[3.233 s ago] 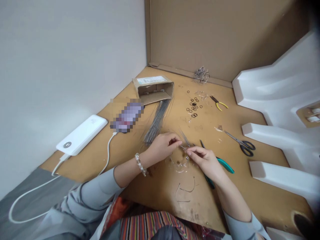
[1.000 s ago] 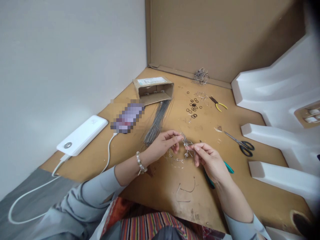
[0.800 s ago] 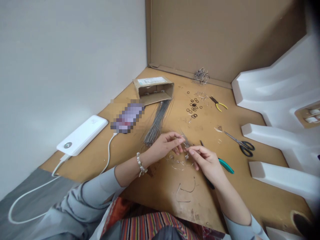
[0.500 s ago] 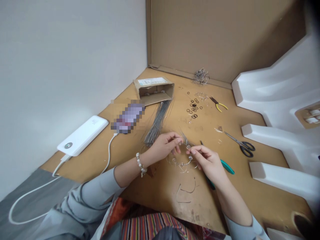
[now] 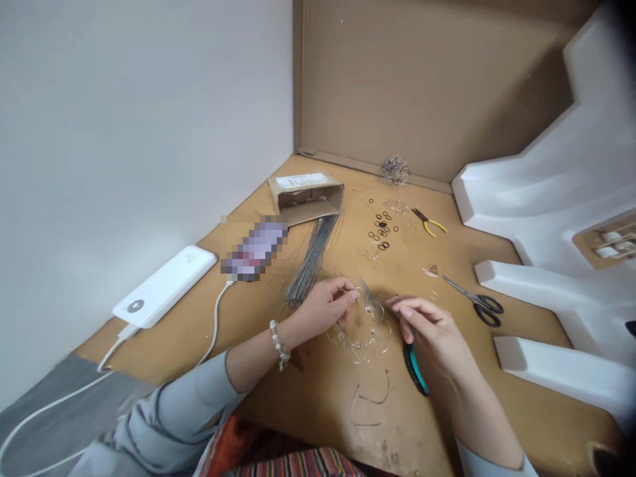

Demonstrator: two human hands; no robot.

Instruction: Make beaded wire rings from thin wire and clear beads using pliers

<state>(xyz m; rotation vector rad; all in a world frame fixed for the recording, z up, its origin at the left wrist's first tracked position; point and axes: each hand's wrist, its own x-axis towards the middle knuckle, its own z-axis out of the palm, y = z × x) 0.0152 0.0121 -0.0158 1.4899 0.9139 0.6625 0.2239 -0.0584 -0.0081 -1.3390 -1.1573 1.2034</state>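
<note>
My left hand [image 5: 325, 308] pinches one end of a thin wire loop strung with clear beads [image 5: 360, 331], just above the cardboard work surface [image 5: 472, 384]. My right hand [image 5: 432, 331] is at the loop's other side, fingers curled together near the wire; whether it grips the wire I cannot make out. Teal-handled pliers [image 5: 415, 368] lie under my right hand. A bundle of straight grey wires [image 5: 311, 258] lies just beyond my left hand.
A small open cardboard box [image 5: 305, 195], black rings [image 5: 380, 228], yellow-handled pliers [image 5: 430, 224], scissors [image 5: 472, 301] and a tangle of wire [image 5: 394, 170] lie farther back. A power bank [image 5: 163, 286] with its cable sits at the left. White foam blocks [image 5: 546, 192] stand on the right. Bent wire offcuts [image 5: 370, 397] lie close to me.
The view has tilted, so everything sits lower in the picture. My right hand has drawn a little to the right of the beaded loop, while my left hand keeps its pinch.
</note>
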